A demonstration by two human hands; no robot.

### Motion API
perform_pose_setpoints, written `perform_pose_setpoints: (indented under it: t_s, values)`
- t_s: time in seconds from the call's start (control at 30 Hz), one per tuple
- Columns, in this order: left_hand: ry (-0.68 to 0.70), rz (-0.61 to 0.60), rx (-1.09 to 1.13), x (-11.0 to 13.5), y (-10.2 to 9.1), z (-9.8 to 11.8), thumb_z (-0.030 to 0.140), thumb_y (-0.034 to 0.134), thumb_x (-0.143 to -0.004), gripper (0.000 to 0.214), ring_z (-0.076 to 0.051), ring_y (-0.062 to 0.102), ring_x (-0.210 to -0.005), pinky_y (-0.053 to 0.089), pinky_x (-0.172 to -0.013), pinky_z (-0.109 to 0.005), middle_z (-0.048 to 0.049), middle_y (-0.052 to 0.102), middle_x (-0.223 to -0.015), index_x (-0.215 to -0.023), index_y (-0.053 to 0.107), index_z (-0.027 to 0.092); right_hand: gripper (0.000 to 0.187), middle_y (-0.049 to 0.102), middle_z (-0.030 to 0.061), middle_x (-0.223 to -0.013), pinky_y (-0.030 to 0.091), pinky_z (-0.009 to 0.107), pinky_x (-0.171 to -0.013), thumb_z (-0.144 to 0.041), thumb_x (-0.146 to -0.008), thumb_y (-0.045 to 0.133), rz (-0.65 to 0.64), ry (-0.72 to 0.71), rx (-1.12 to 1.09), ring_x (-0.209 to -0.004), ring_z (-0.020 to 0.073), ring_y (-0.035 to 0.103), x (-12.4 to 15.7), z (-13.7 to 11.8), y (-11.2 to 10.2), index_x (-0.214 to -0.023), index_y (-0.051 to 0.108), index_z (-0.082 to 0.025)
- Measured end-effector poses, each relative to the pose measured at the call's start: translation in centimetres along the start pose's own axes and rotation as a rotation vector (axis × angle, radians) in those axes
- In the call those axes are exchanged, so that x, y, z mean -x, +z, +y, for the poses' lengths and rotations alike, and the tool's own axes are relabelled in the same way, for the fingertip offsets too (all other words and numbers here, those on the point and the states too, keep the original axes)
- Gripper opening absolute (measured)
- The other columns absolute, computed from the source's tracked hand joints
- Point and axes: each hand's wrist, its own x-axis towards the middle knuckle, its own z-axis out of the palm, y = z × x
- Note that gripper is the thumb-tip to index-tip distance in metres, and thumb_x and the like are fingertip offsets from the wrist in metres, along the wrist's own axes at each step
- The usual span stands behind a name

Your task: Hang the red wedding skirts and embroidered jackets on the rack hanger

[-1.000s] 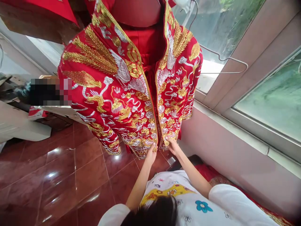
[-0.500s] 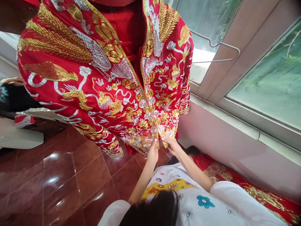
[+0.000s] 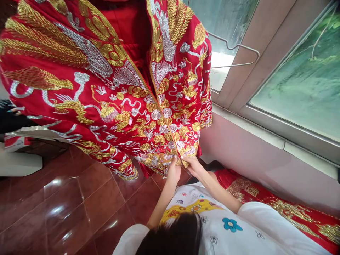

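Observation:
A red jacket (image 3: 111, 99) thick with gold and silver embroidery hangs in front of me, filling the upper left of the view. My left hand (image 3: 174, 171) pinches the bottom hem of its left front panel. My right hand (image 3: 191, 164) grips the bottom hem of the right front panel. Both hands meet at the front opening, where the two edges lie together. My arms reach up from my white printed shirt (image 3: 225, 226).
A wire hanger (image 3: 236, 46) hangs by the window (image 3: 297, 88) at the right. Another red embroidered garment (image 3: 278, 209) lies below the wall at lower right. Glossy red floor tiles (image 3: 66, 205) spread to the left, with white furniture (image 3: 18, 163) at the left edge.
The jacket's two front edges, apart a second ago, have been drawn together at the hem. The view has moved closer, so the jacket looks larger and shifted left.

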Motion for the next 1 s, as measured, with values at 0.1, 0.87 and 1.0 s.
perform_pose_setpoints:
  t_s: [0.1,0.87,1.0]
  values:
    - [0.010,-0.002,-0.005,0.0,-0.2,-0.3,0.026,0.064,-0.079,0.036,-0.021,0.054,-0.118,0.042,-0.103,-0.036,-0.0083,0.065,-0.117,-0.114,0.061,0.019,0.045,0.071,0.0044,-0.091,0.055,0.032,-0.075,-0.012,-0.051,0.079,0.030,-0.001,-0.005,-0.090,0.0216,0.065,0.2,0.1,0.1,-0.093,0.066,-0.019]
    - [0.131,0.171,-0.049,0.6,-1.2,-1.4,0.007,0.060,-0.079,0.046,-0.017,0.055,-0.117,0.044,-0.101,-0.030,-0.0023,0.061,-0.123,-0.120,0.054,0.026,0.029,0.070,0.0029,-0.080,0.055,0.035,-0.071,-0.014,-0.053,0.072,0.180,0.113,-0.026,-0.084,0.0233,0.065,-0.6,0.9,1.0,-0.079,0.062,-0.019]
    - [0.071,0.132,-0.039,0.7,-1.5,-1.2,0.011,0.066,-0.076,0.050,-0.019,0.054,-0.119,0.044,-0.102,-0.033,-0.0040,0.059,-0.126,-0.122,0.052,0.025,0.035,0.069,0.0009,-0.080,0.053,0.027,-0.061,-0.019,-0.054,0.076,0.224,0.137,0.128,-0.073,0.0168,0.064,-0.2,0.1,0.4,-0.086,0.061,-0.018]
